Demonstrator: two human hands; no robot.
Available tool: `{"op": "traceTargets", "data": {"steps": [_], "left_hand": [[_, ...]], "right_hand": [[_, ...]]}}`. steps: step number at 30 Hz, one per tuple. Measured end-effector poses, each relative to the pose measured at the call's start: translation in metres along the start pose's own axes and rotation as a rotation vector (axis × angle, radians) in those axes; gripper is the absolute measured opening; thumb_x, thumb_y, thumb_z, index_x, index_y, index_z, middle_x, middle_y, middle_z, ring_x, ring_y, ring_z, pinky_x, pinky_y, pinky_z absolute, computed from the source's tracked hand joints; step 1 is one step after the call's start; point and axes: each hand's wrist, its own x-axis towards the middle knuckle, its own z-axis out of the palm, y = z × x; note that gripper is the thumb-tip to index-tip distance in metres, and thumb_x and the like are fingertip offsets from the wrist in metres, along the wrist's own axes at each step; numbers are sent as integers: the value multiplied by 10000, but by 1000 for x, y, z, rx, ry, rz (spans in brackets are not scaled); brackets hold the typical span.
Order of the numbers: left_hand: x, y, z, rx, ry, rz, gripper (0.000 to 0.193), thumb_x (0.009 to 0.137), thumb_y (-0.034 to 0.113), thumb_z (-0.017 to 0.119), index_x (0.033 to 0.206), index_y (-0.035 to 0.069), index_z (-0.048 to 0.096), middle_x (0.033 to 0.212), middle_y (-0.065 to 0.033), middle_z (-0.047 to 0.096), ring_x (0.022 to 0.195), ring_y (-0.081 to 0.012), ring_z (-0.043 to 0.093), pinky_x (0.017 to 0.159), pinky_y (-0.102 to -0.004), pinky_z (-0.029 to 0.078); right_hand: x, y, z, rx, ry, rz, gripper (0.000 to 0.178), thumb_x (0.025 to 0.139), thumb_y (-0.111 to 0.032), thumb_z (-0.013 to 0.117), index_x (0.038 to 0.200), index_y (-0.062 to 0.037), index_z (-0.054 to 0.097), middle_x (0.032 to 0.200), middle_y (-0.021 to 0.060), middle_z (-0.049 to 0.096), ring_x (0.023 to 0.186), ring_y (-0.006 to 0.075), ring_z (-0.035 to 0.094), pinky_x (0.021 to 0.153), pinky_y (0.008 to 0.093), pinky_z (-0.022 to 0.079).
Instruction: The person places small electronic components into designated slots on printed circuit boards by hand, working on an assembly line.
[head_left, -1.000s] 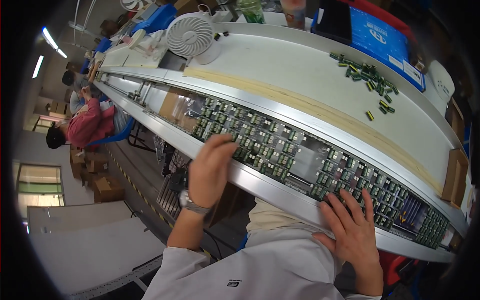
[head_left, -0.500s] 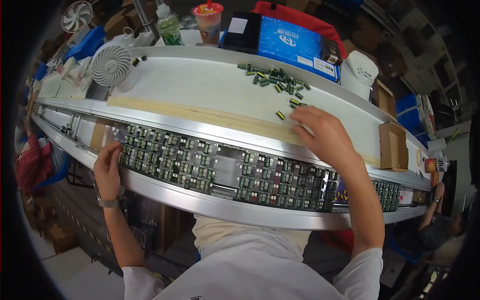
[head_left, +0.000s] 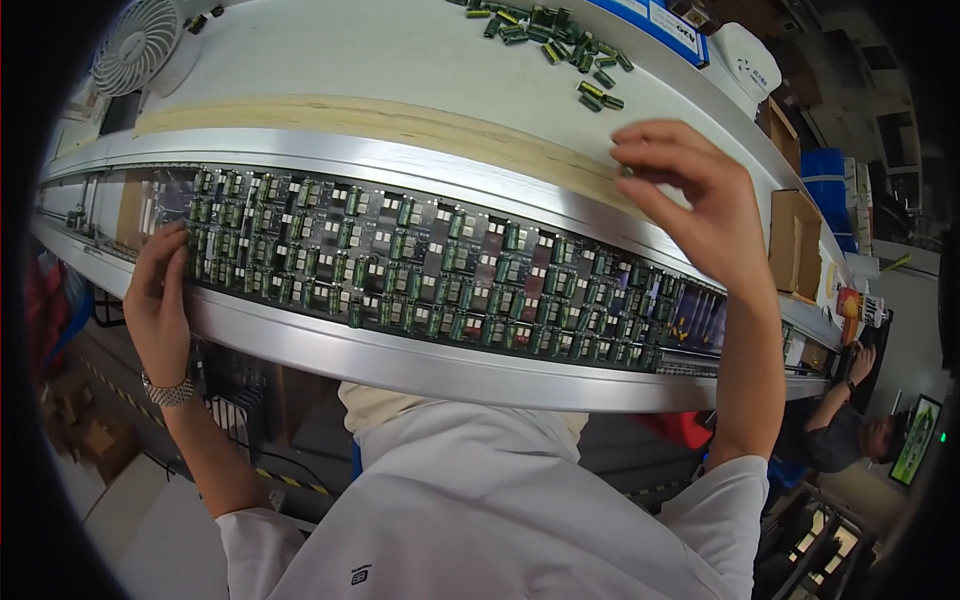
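Note:
Two panels of green circuit boards (head_left: 400, 265), studded with small green cylinders and pale blocks, lie end to end along a metal rail track. At the left end of the row, my left hand (head_left: 160, 268) is closed, its fingertips on the panel's edge. My right hand (head_left: 690, 190) hovers above the track's far rail, right of centre. Its thumb and fingers pinch a small green capacitor, mostly hidden by the fingertips. Beyond it, loose green capacitors (head_left: 545, 30) lie scattered on the white bench top (head_left: 330, 60), with a few nearer ones (head_left: 600, 96) apart from the pile.
A wooden strip (head_left: 370, 120) runs along the far rail (head_left: 330, 150). A white fan (head_left: 140, 50) stands at far left. On the right are a white rounded container (head_left: 745, 65) and an open cardboard box (head_left: 795, 240). Another person's hand (head_left: 860, 365) reaches the track's right end.
The gap between the two board panels has closed, the left panel having slid right. A lone capacitor near my right hand has left the bench, and that hand has closed. The view has shifted.

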Motion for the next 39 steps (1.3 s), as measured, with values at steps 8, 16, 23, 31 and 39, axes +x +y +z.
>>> {"op": "traceTargets", "data": {"steps": [8, 16, 23, 31, 39], "left_hand": [[13, -8, -16, 29, 39, -56, 255, 1057, 25, 608, 1280, 2, 732, 1319, -92, 745, 1200, -209, 696, 1091, -305, 501], [71, 126, 68, -116, -57, 486, 243, 1064, 86, 626, 1268, 11, 733, 1337, -82, 727, 1154, -227, 715, 1054, -327, 549], [93, 177, 134, -177, -178, 568, 264, 1073, 124, 633, 1297, 20, 727, 1347, -82, 720, 1155, -239, 707, 1062, -326, 543], [77, 181, 159, -236, -258, 521, 253, 1040, 101, 657, 1267, 26, 739, 1313, -72, 725, 1084, -221, 705, 1003, -310, 547], [60, 188, 169, -280, -306, 473, 244, 1007, 79, 681, 1237, 32, 752, 1280, -62, 730, 1012, -203, 704, 945, -294, 550]], "right_hand": [[-78, 6, -5, 126, 72, 190, 241, 868, 34, 788, 1109, 29, 790, 1167, 108, 739, 934, 181, 676, 784, 262, 542], [-90, 11, 19, -166, 67, 136, 249, 839, 54, 807, 1083, 5, 802, 1137, 100, 758, 939, 199, 683, 757, 270, 532], [-87, 7, 24, -227, 81, 139, 251, 818, 60, 820, 1060, -7, 807, 1127, 91, 766, 906, 189, 681, 737, 271, 526], [-85, 8, 19, -181, 125, 182, 244, 793, 68, 833, 1026, 1, 805, 1110, 77, 785, 869, 178, 666, 729, 266, 515], [-84, 7, 20, -205, 68, 146, 206, 795, 62, 831, 991, 16, 791, 1106, 84, 793, 847, 189, 652, 733, 284, 519]]}}
